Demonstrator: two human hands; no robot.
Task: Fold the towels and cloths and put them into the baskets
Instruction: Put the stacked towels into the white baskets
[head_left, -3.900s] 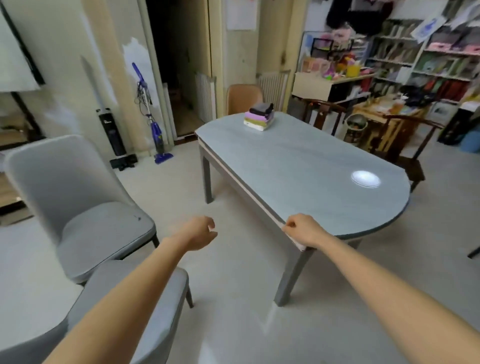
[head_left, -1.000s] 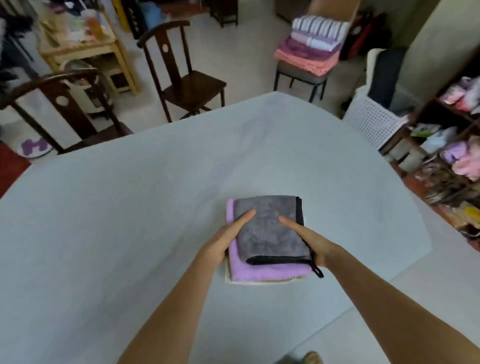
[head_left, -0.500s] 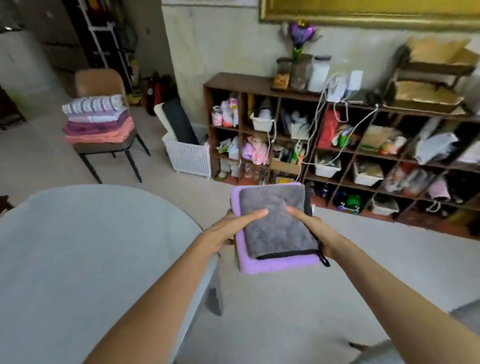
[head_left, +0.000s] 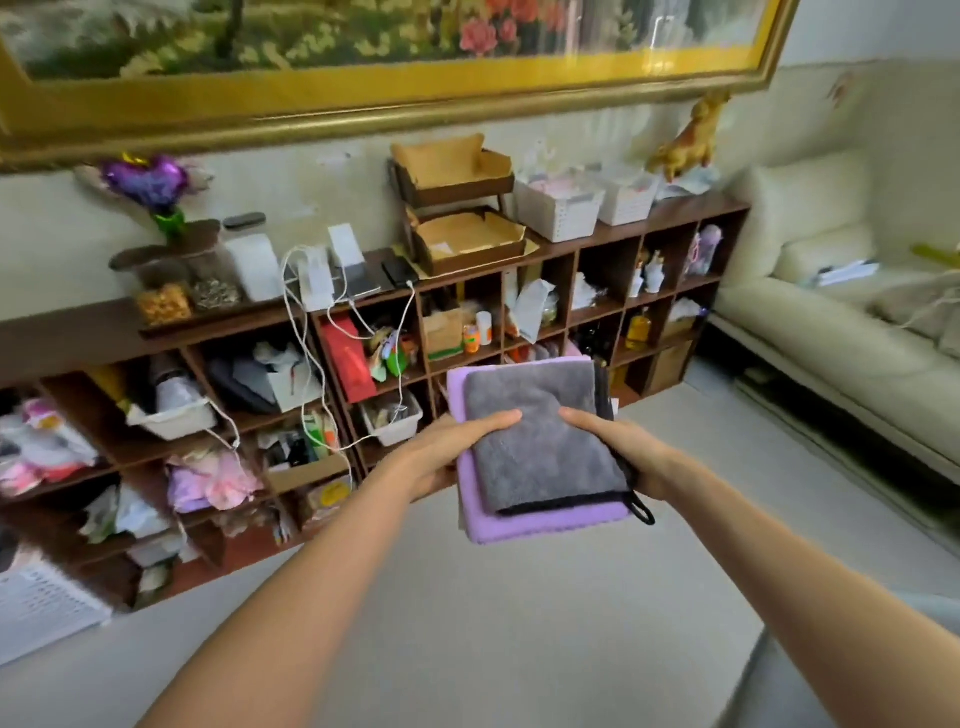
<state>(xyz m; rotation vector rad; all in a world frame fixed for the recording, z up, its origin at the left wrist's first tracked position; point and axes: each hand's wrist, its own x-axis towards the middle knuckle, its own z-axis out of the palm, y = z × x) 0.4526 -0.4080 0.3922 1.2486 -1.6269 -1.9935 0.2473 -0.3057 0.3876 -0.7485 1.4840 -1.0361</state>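
- I hold a small stack of folded cloths in the air in front of me, over the pale floor (head_left: 467, 623), at about the middle of the view.
- The grey cloth (head_left: 545, 447) lies on top; it has a black edge and a black loop (head_left: 640, 509) hanging from its near right corner.
- The purple cloth (head_left: 519, 525) lies under it and sticks out along the left and near sides. I cannot tell whether more cloths lie beneath.
- My left hand (head_left: 447, 452) grips the stack from the left, thumb pressed on top of the grey cloth, fingers hidden below.
- My right hand (head_left: 628, 447) grips it from the right in the same way, thumb on top, fingers underneath.
- Both bare forearms reach out from the bottom of the view.
- Behind the stack, against the wall, stands a low dark shelf (head_left: 670, 215) of open cubbies, crowded with boxes, bottles, bags and white cables.
- On its top sit two white baskets (head_left: 561, 213), side by side, toward the right.
- Left of them are two brown trays (head_left: 467, 239), one above the other.
- A gold-framed painting (head_left: 363, 88) hangs above the shelf.
- A cream sofa (head_left: 831, 332) stands at the right.
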